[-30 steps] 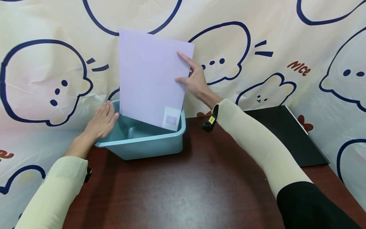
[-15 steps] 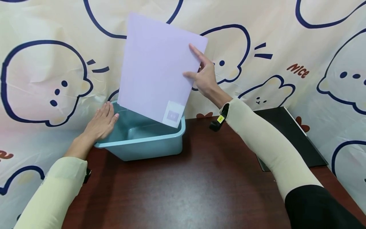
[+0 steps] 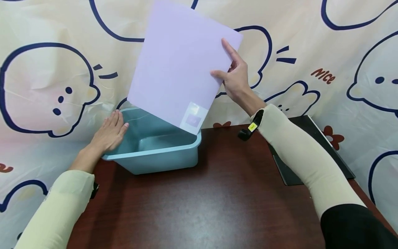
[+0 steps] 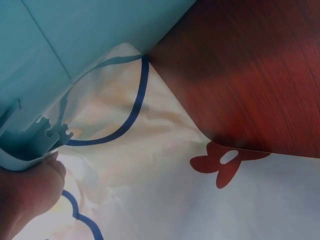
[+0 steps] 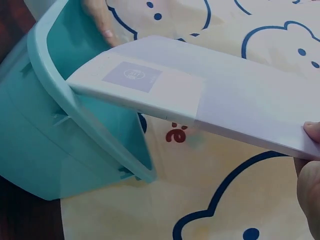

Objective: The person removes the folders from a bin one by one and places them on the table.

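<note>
My right hand (image 3: 237, 81) pinches the right edge of a flat lavender folder (image 3: 183, 62), thumb and index finger lying on its near face. The folder is tilted above a teal plastic bin (image 3: 155, 157), and a pale label (image 3: 194, 118) covers its lower corner. In the right wrist view the folder (image 5: 250, 105) shows a thin, flat edge, and its labelled corner lies over the bin's rim (image 5: 75, 107). My left hand (image 3: 109, 133) rests on the bin's left rim with straight fingers. The left wrist view shows only part of that hand (image 4: 35, 195) at the rim.
A black flat folder (image 3: 311, 138) with a whitish edge lies at the table's right, partly behind my right forearm. The bin stands on a dark brown table (image 3: 199, 207). Behind hangs a cream cloth (image 3: 40, 20) with cartoon drawings.
My right hand has raised the lavender folder up and to the right, tilting it further. More of the bin's inside shows. My left hand and the bin stay in place.
</note>
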Action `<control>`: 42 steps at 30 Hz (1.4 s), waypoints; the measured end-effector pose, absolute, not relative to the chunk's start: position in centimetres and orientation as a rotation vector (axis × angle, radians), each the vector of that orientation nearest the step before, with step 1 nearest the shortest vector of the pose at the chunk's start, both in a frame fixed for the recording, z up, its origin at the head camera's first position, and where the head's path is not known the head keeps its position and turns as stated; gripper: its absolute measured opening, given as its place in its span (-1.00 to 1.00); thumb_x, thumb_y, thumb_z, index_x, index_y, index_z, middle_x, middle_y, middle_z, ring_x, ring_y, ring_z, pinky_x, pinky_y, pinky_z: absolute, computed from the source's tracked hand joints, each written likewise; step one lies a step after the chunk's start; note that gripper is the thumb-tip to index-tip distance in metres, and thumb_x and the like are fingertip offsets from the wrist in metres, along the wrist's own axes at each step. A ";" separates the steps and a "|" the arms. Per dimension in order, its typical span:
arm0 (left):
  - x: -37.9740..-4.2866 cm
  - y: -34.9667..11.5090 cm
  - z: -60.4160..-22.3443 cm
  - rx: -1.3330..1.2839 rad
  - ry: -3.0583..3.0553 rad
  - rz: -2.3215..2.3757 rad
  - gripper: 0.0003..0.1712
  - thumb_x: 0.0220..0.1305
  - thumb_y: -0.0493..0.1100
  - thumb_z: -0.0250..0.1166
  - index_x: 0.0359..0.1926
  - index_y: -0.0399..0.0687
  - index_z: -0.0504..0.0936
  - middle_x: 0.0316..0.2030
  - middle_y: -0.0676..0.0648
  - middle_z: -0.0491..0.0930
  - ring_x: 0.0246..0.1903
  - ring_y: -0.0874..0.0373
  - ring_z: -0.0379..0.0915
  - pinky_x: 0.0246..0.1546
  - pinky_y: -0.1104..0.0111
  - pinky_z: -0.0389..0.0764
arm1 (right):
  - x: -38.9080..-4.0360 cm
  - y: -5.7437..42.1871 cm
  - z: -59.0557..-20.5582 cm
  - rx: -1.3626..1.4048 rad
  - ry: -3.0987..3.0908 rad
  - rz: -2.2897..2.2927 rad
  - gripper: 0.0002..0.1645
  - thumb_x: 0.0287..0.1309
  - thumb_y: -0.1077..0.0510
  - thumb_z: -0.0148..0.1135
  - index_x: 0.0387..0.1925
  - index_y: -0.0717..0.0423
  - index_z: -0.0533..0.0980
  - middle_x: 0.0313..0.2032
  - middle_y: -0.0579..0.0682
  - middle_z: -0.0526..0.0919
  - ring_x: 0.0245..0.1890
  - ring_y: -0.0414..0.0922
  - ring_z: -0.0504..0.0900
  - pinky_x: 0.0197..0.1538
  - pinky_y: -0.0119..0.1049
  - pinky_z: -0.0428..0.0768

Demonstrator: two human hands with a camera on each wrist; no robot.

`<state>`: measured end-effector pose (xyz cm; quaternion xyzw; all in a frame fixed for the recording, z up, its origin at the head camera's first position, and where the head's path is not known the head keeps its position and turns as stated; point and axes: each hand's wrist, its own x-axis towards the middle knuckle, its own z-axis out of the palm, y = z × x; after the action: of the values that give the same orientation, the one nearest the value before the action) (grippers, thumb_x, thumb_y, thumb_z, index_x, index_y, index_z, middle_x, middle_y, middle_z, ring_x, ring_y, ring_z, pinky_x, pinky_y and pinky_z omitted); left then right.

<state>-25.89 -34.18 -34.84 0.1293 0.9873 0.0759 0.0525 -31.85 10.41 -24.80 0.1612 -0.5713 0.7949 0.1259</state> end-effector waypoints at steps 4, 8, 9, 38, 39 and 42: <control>-26.0 -34.1 -34.9 0.393 2.994 0.225 -0.13 0.72 0.14 -0.49 0.59 -0.52 -0.44 0.61 -0.50 -0.49 0.62 -0.39 -0.64 0.60 -0.17 -0.49 | -31.5 11.6 -24.5 0.469 -1.597 2.360 0.15 0.02 0.56 0.52 0.57 -0.20 0.37 0.46 -0.13 0.39 0.41 -0.01 0.45 0.41 0.06 0.54; -25.9 -34.0 -34.7 0.393 2.982 0.228 -0.13 0.72 0.14 -0.49 0.58 -0.52 -0.46 0.61 -0.51 -0.51 0.62 -0.40 -0.65 0.60 -0.17 -0.50 | -31.2 13.0 -23.8 0.462 -1.552 2.406 0.15 0.02 0.64 0.45 0.56 -0.19 0.39 0.45 -0.12 0.39 0.41 -0.01 0.43 0.41 0.01 0.54; -25.9 -34.0 -34.6 0.394 2.981 0.230 -0.12 0.72 0.15 -0.49 0.58 -0.52 -0.46 0.61 -0.51 -0.52 0.62 -0.40 -0.65 0.60 -0.17 -0.51 | -31.2 13.3 -23.7 0.457 -1.547 2.415 0.15 0.02 0.66 0.43 0.55 -0.19 0.39 0.44 -0.11 0.40 0.41 -0.01 0.43 0.41 0.01 0.54; -26.2 -34.2 -34.9 0.393 2.997 0.212 -0.11 0.72 0.15 -0.48 0.59 -0.54 -0.43 0.61 -0.52 -0.48 0.62 -0.41 -0.61 0.60 -0.18 -0.49 | -28.9 21.6 -22.3 0.541 -1.643 2.394 0.20 -0.04 0.79 0.32 0.57 -0.06 0.36 0.51 0.02 0.30 0.47 0.06 0.34 0.31 -0.09 0.62; -26.2 -34.2 -34.9 0.392 2.997 0.211 -0.12 0.72 0.15 -0.47 0.59 -0.54 -0.43 0.61 -0.52 -0.48 0.62 -0.41 -0.61 0.60 -0.18 -0.49 | -28.9 21.8 -22.3 0.542 -1.644 2.391 0.21 -0.04 0.80 0.31 0.57 -0.05 0.36 0.51 0.02 0.30 0.47 0.06 0.34 0.26 -0.14 0.65; -26.1 -34.1 -34.9 0.390 2.995 0.212 -0.11 0.72 0.15 -0.48 0.59 -0.54 -0.44 0.61 -0.52 -0.48 0.62 -0.41 -0.62 0.60 -0.18 -0.49 | -28.7 22.6 -22.3 0.530 -1.628 2.410 0.22 -0.08 0.83 0.28 0.56 -0.03 0.37 0.51 0.05 0.30 0.46 0.06 0.34 0.17 -0.20 0.69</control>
<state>-26.13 -34.13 -34.89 0.1286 0.9876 0.0700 0.0567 -28.72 22.64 -22.29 0.1784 -0.5483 0.8117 0.0928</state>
